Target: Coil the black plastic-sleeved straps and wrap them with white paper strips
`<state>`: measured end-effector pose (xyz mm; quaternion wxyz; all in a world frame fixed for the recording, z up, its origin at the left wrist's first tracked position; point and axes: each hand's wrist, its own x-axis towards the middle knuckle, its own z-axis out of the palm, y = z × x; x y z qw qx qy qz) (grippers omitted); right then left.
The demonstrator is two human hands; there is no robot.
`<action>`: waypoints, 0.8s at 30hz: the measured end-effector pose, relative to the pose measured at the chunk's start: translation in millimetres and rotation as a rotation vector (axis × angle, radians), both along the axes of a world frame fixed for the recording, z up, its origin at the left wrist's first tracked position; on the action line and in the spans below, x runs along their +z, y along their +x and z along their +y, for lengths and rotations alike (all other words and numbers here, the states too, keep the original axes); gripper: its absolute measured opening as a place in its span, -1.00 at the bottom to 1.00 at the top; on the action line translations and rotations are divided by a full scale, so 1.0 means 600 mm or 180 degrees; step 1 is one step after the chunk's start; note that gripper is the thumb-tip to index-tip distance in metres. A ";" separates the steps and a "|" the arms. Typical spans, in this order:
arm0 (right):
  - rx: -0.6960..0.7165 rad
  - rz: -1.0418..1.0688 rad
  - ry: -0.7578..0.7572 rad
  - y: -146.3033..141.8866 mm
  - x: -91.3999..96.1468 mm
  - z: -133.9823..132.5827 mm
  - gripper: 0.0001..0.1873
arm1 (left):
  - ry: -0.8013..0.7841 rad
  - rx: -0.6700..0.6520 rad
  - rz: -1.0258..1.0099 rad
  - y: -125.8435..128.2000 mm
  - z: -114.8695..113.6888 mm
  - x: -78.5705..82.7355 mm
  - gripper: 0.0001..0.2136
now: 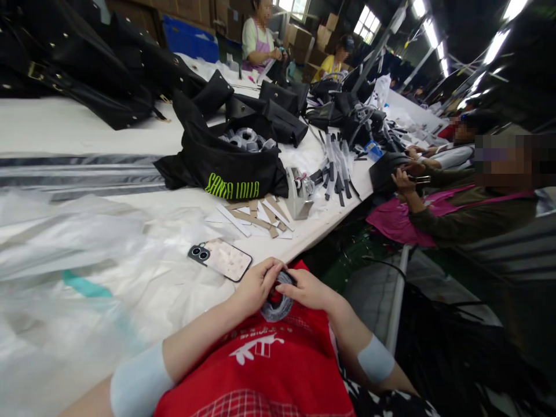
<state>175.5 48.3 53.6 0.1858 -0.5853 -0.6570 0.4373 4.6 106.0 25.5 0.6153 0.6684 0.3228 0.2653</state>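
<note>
Both hands meet over my lap against a red apron (278,365). My left hand (256,285) and my right hand (306,288) are each closed around a grey roll of tape (278,304), fingers pinching at its top edge. A phone (220,258) lies face down on the white table (65,124) just beyond my left hand. Past it, several tan and white strips (256,219) lie beside a grey tape dispenser (297,197).
A black bag with green lettering (226,168) holds more grey rolls. Black handbags (87,75) crowd the far table. Clear plastic sheets (65,255) cover the near left. A person in pink (434,214) works at the right; two others stand at the far end.
</note>
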 end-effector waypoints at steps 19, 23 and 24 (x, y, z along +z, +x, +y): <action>-0.0876 -0.0882 0.1140 -0.012 -0.075 0.176 -0.88 | -0.0387 -0.0439 0.0698 -0.037 -0.033 -0.027 -0.62; -0.0649 -0.1721 0.1552 -0.045 -0.090 0.221 -0.88 | -0.0382 -0.0527 0.0634 -0.044 -0.030 -0.016 -0.59; -0.0588 -0.1875 0.1574 -0.051 -0.093 0.225 -0.88 | -0.0409 -0.0525 0.0592 -0.049 -0.028 -0.013 -0.59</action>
